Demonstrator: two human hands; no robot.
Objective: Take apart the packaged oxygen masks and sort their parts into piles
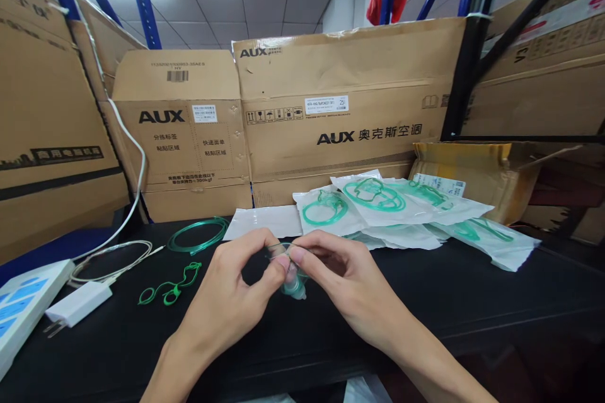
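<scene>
Plainly, what I view from afar is a black tabletop (439, 286), spanning the scene under a wide AUX carton (288, 151) at the back, with a narrower carton (182, 138) just beside it on the left. Against the wide one I see a pile of clear-and-white packets (378, 208), green tubing showing inside several. My left hand (246, 280) and right hand (350, 274) meet near the middle, raised in front of the pile, thumbs and fingers pinching the upper edge of a clear green-tinted piece between them. Beyond my left hand lies coiled green tubing (189, 247); at far left, a white plug adapter (79, 303); nearer that hand, a thin green strap (176, 293) with loops. Smallest is the clear green-tinted piece (293, 288) itself, its lower part hanging below my fingertips, partly hidden by them.
</scene>
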